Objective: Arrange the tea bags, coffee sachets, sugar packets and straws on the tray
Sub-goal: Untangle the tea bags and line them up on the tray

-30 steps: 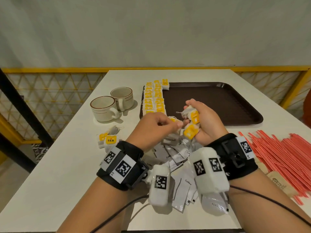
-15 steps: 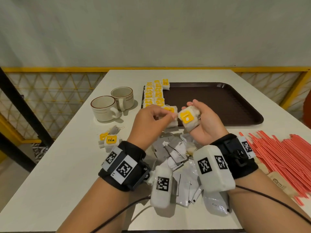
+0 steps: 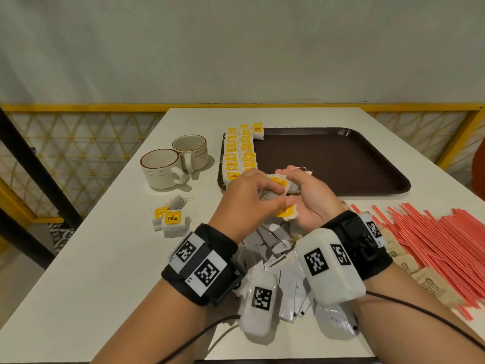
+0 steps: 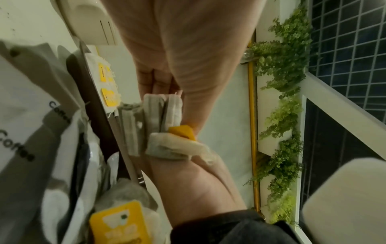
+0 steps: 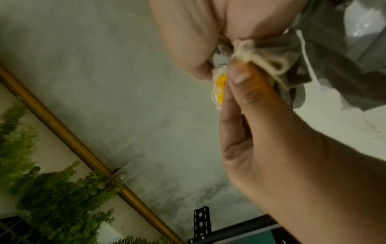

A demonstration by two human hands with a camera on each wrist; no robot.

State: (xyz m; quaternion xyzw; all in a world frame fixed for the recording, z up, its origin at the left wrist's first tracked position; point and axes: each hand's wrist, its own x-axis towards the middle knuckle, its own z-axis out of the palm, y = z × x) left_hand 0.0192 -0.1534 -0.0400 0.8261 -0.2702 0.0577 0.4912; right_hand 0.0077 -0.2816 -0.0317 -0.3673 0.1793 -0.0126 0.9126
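Tea bags (image 3: 282, 189): bunch held between both hands above surface (image 3: 105, 258), near tray (image 3: 341, 164) edge. Right hand (image 3: 309, 200) cups stock; left hand (image 3: 244, 200) fingers pinch one bag, seemingly for the row (image 3: 240, 151) on the tray's left side.

Readable print on the table in front of you.
"TEA" stands on the yellow tag of a loose tea bag (image 3: 173, 224) left of your wrists; "Coffee" is printed in black on the white sachets (image 4: 18, 115) beneath your hands.
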